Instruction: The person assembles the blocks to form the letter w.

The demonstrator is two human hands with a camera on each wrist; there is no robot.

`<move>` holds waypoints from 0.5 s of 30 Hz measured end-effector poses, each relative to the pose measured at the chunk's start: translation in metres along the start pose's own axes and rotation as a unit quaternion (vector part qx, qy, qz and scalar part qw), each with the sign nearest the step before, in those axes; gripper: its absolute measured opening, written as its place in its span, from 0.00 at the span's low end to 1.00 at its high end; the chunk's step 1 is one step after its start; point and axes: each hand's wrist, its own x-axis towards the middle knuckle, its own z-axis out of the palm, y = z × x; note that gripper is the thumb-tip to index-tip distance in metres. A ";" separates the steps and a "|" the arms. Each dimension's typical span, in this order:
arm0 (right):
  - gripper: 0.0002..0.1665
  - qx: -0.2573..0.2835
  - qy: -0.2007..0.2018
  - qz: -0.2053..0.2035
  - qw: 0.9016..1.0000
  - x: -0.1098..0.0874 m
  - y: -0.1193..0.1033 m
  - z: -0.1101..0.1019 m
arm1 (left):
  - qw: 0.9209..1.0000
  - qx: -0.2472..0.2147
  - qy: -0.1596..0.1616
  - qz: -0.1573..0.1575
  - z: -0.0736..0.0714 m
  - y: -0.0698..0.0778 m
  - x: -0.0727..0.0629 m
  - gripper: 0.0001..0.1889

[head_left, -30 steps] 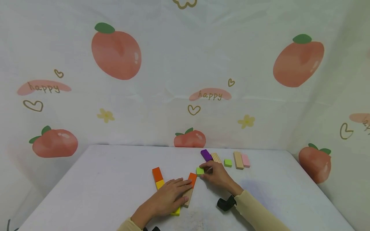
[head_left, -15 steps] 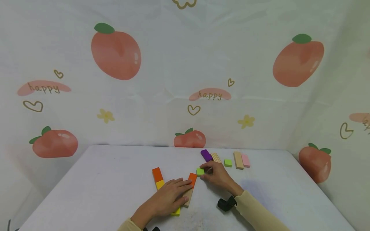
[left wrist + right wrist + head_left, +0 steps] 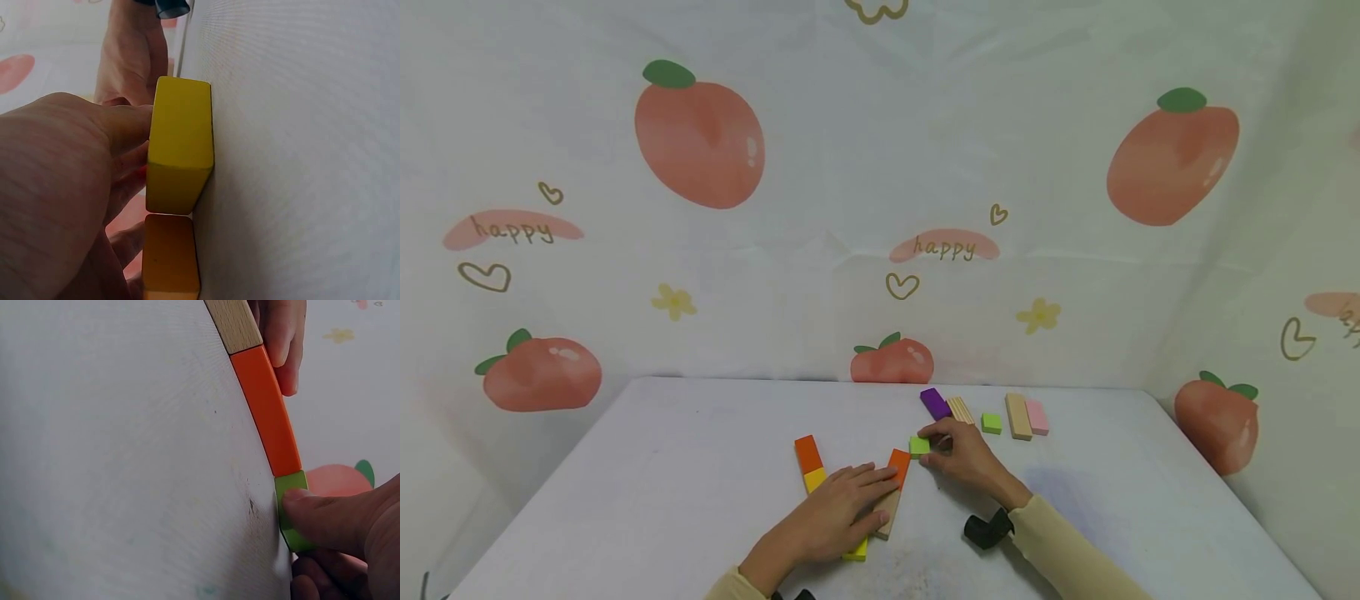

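The right hand (image 3: 966,458) pinches in its fingers a green block (image 3: 919,447) touching an orange block (image 3: 267,412), towards the far edge of the table (image 3: 700,475); the left hand (image 3: 835,515), fingers outstretched, rests against the wooden block (image 3: 889,510)

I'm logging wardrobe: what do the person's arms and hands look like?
The left hand and right hand are ungloved. The right sleeve and left sleeve are beige. Black wrist gear shows on the right, and a cropped black part on the left.

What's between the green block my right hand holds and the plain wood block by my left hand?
An orange block lies between them, in the right wrist view.
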 end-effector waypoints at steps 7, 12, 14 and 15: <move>0.20 0.003 -0.014 0.013 1.000 0.003 -0.002 -0.005 | 1.000 0.005 0.003 -0.001 0.001 -0.001 0.000 0.27; 0.19 0.017 0.016 0.012 1.000 0.011 -0.003 -0.012 | 1.000 0.008 0.006 0.004 0.001 -0.002 -0.001 0.27; 0.18 0.015 0.040 0.018 0.999 0.015 -0.003 -0.015 | 1.000 0.008 0.008 0.006 0.002 -0.001 -0.001 0.27; 0.18 0.009 0.053 0.021 0.998 0.018 -0.003 -0.016 | 1.000 0.008 0.008 0.006 0.002 -0.001 0.000 0.27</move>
